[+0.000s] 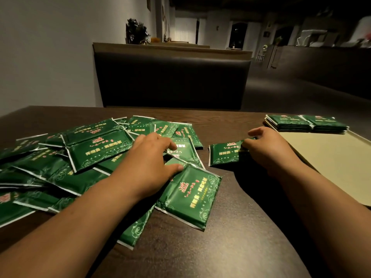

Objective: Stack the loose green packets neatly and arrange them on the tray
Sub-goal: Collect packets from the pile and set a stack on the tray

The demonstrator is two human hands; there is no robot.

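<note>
A dark bench [170, 81] stands beyond the wooden table [200, 247], a plant [137, 32] behind.

The loose green packets [96, 145] are looking like slick plastic film, glossy and smooth, with silvery sealed edges catching the light and gold print shining a bit. The small stack [224, 153] and the stacked packets [305, 123] are showing the same sheen. The tray [331, 157] is looking pale, smooth and matt, material hard to call. The table [230, 237] is coming across as dark wood, faintly speckled, semi-matt. The bench back [170, 81] is reading as dark, smooth, leather-like padding.
</note>
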